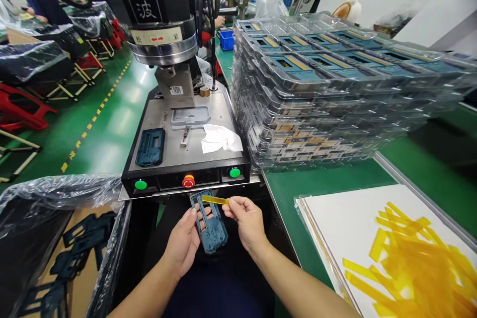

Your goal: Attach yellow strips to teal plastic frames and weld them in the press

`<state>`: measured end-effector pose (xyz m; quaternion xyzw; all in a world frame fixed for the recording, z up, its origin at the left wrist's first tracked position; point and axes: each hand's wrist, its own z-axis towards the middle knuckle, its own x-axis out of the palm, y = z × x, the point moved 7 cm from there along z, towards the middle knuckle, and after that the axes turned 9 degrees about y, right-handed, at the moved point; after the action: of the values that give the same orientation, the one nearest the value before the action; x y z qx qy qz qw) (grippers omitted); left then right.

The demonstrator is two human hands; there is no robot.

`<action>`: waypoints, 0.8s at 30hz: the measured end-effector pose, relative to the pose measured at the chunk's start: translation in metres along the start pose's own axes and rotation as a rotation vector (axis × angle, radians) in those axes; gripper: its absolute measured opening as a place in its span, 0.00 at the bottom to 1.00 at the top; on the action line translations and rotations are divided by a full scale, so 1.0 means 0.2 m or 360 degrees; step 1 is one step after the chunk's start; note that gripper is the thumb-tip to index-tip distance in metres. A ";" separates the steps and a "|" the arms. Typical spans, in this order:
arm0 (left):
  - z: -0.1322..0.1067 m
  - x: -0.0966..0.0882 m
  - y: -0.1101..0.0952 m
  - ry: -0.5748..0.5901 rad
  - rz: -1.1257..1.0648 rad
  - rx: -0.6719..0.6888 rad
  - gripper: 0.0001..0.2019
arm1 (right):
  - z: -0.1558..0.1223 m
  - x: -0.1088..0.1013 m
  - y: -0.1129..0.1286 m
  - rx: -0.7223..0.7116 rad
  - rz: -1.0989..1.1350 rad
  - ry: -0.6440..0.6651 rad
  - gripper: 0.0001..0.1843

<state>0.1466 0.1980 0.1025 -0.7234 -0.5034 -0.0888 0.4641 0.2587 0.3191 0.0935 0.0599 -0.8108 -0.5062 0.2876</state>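
Observation:
Low in the middle, my left hand point(184, 241) grips a dark blue plastic housing point(213, 233) by its left edge, with fingers showing through its opening. The housing is tilted, its ribbed inner side facing me. My right hand point(248, 221) pinches one end of a yellow translucent strip point(214, 199) between thumb and forefinger. The strip lies across the upper part of the housing; whether it touches cannot be made out. A similar blue housing point(150, 146) rests on the machine's metal plate, left of a grey fixture point(191, 116).
An ultrasonic press point(175, 84) stands ahead, with green buttons and a red stop button point(188, 181). Stacked clear trays point(298, 109) of housings rise at right. Yellow strips point(417, 268) lie heaped on white sheets. A plastic-lined box point(121, 228) holds dark parts at left.

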 end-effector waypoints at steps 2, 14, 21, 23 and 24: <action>0.00 0.00 0.00 0.0007 0.0006 0.0004 0.16 | 0.01 -0.01 -0.02 0.0115 0.0153 -0.0046 0.24; 0.00 0.01 0.02 0.0006 -0.0031 -0.0045 0.16 | -0.03 0.01 0.06 -0.0273 -0.0315 0.0078 0.13; 0.01 0.05 0.01 0.0156 -0.0071 0.0010 0.15 | -0.29 0.23 0.20 -0.1612 -0.1449 0.0641 0.14; 0.01 0.04 0.02 0.0144 -0.0076 -0.0003 0.14 | -0.32 0.26 0.19 -0.1768 -0.1577 0.0720 0.14; 0.01 0.03 0.02 0.0126 -0.0077 -0.0014 0.14 | -0.33 0.27 0.19 -0.1821 -0.1634 0.0751 0.14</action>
<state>0.1518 0.2040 0.1023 -0.7091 -0.5015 -0.1307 0.4780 0.2562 0.2647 0.1680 0.3740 -0.2147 -0.8863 0.1687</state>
